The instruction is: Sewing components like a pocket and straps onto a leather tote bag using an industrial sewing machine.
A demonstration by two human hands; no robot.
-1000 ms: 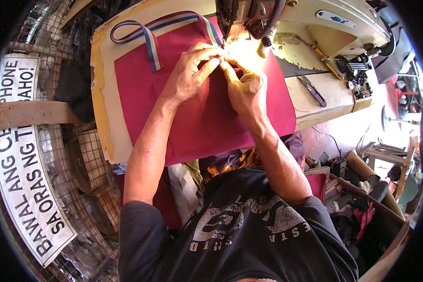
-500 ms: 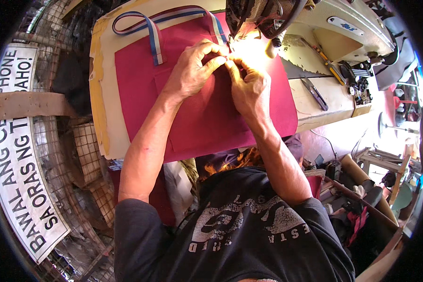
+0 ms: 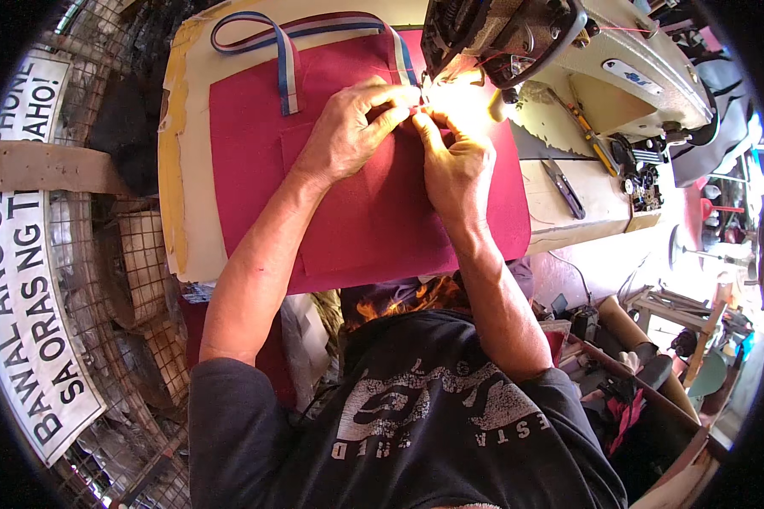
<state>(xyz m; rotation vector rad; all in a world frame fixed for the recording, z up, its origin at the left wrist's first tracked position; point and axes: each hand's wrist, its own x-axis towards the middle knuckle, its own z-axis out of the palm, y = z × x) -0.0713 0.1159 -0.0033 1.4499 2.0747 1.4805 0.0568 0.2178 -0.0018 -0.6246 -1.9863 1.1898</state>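
Observation:
A maroon fabric panel (image 3: 365,229) lies flat on the sewing machine's table. A striped webbing strap (image 3: 289,81) in blue, white and red loops over its far edge, one end lying on the panel and the other running down by the needle area. My left hand (image 3: 348,131) and my right hand (image 3: 460,170) rest over the panel with their fingertips pinched close together, just below the sewing machine's head (image 3: 505,38). A small reddish bit shows between the fingertips, too small and brightly lit to name.
Right of the panel lie thread snips (image 3: 563,188) and a yellow-handled screwdriver (image 3: 601,144), near a bobbin winder mechanism (image 3: 641,174). The machine's arm (image 3: 637,64) spans the far right. A wire grille (image 3: 148,263) with a white sign (image 3: 38,339) stands at left.
The view has shifted slightly, so the machine head sits a little further right. Both hands stay pinched together in the same place by the needle.

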